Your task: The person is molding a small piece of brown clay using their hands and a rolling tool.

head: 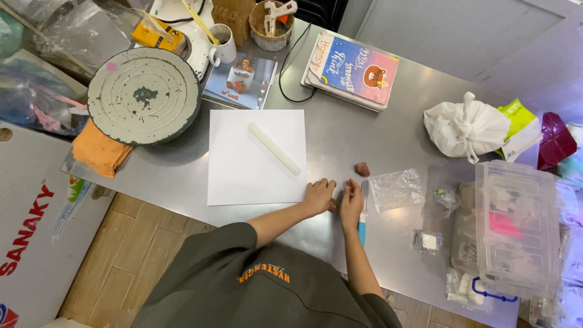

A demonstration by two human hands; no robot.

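Hands met near the lower middle of the frame, at the near edge of the steel table [376, 136]. The left hand [318, 196] lay flat-ish with its fingers [326, 183] held together, tips touching the lower right corner of a white sheet [255, 173]. The right hand [350, 203] sat just beside it, fingers [353, 184] curled and drawn together. Between the two hands a small reddish-brown lump [333, 207] showed, pinched where thumbs and palms met, though how firmly each hand gripped it could not be told. A second brown clay piece [362, 169] rested on the table just above the right hand, apart from it. A blue-handled tool [362, 220] lay along the right hand's outer side, next to a crumpled clear plastic bag [396, 189].

On the white sheet, a pale rolling stick [274, 148] lay diagonally. At upper left sat a round grey turntable [144, 95] smeared with dried clay, with an orange cloth [100, 150] tucked under its lower left edge. A white mug [221, 44] and a small picture card [240, 80] stood above the sheet. A stack of colourful books [352, 71] occupied the upper middle. At right, a knotted white bag [464, 127] lay above a clear compartment box [518, 228].
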